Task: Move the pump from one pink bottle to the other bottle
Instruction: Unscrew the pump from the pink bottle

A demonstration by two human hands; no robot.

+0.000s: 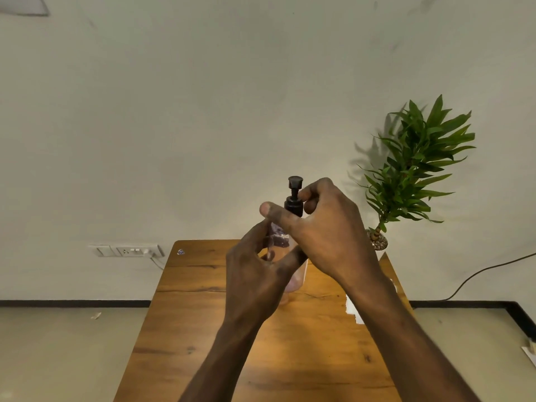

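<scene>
A translucent pink bottle (295, 278) is held up above the wooden table (203, 329), mostly hidden behind my hands. My left hand (255, 274) wraps around its body from the left. A black pump (294, 198) stands on the bottle's neck, its head pointing up. My right hand (324, 227) grips the pump's black collar between thumb and fingers. A second pink bottle is not visible; something white (352, 311) shows on the table beside my right forearm.
A green potted plant (412, 169) stands at the table's far right corner against the wall. A wall socket (127, 250) with a cable sits to the left. A black cable (478, 274) runs along the wall at right.
</scene>
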